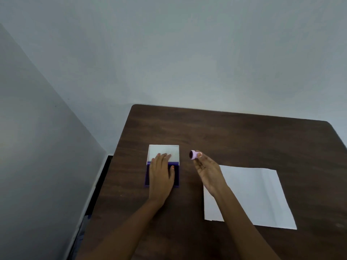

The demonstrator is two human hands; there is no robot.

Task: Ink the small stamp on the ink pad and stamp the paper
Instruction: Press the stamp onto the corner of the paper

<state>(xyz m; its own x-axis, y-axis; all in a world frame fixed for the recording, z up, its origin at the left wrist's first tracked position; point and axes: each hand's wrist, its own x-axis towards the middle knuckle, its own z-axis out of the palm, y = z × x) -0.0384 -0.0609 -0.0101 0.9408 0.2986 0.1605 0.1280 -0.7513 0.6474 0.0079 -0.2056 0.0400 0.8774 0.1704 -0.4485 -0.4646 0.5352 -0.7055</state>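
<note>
Holding the small stamp (194, 154) pinched in right hand (207, 170) fingertips above the desk (244, 136), left hand (161, 173) flat on the open ink pad (163, 166); paper (259, 196) looks unstamped, whether inking is done is unclear.

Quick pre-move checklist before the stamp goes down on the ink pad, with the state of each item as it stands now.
1. Stamp gripped: ok. The right hand pinches the small stamp at its fingertips.
2. Ink pad open: ok. The ink pad has its white lid folded back.
3. Pad surface free: not ok. The left hand lies flat over most of it.
4. Stamp over pad: not ok, it hangs to the pad's right.
5. Paper ready: ok. The paper lies flat, no marks visible.
6. Stamp face already inked: cannot tell.
</note>
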